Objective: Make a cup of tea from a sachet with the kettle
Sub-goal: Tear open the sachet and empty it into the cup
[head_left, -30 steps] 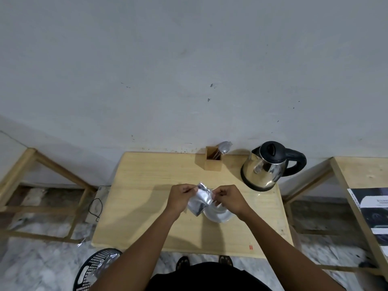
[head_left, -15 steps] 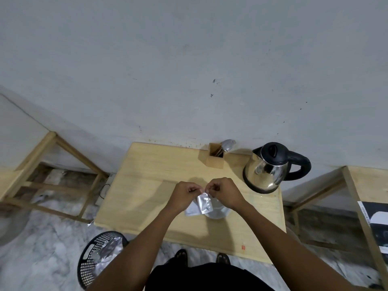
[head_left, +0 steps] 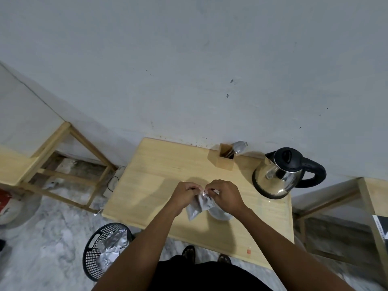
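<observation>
Your left hand (head_left: 185,194) and right hand (head_left: 223,195), now drawn close together, both pinch the top edge of the foil sachet (head_left: 200,205) above the desk (head_left: 151,185), apparently tearing it open beside the cup (head_left: 220,214), the kettle (head_left: 279,175) untouched.

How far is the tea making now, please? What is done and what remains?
Done: kettle and cup stand on the table. In hand: left hand and right hand pinch the top edge of the silver sachet beside the cup, apparently tearing it. Left: emptying the sachet, pouring water, stirring with a spoon.
</observation>
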